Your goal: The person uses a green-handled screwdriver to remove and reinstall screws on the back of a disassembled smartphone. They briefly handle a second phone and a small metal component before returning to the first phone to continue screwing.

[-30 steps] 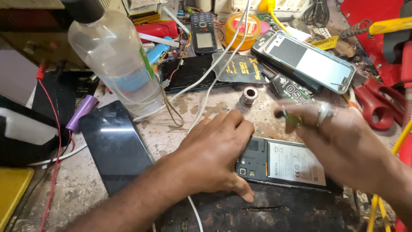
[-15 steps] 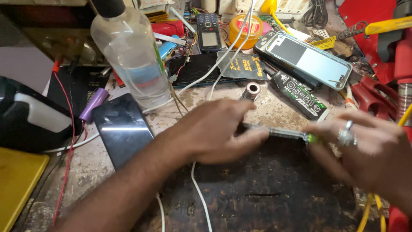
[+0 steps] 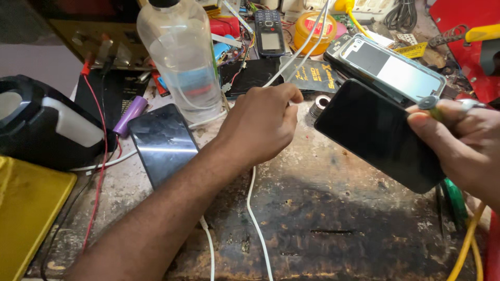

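Note:
My right hand (image 3: pixel 461 148) holds a black smartphone (image 3: pixel 380 135) lifted off the bench, its dark screen facing up and tilted. A ring shows on one finger, and a green tool handle (image 3: pixel 454 199) pokes out below the hand. My left hand (image 3: pixel 260 125) reaches across the middle of the bench with fingers closed around a white cable (image 3: pixel 253 208) that runs up toward the back and down to the front edge. A second dark phone (image 3: pixel 162 143) lies flat to the left of my left forearm.
A clear plastic bottle (image 3: pixel 182 57) stands at the back left. Behind it lie a keypad phone (image 3: pixel 269 32), a yellow tape roll (image 3: pixel 314 28) and a phone back frame (image 3: pixel 393 67). A black device (image 3: pixel 47 127) and yellow box (image 3: pixel 28 208) sit left; red tools lie right.
My right hand has lifted the phone off the bench and turned it screen-up. My left hand let go of the phone and closed on the white cable.

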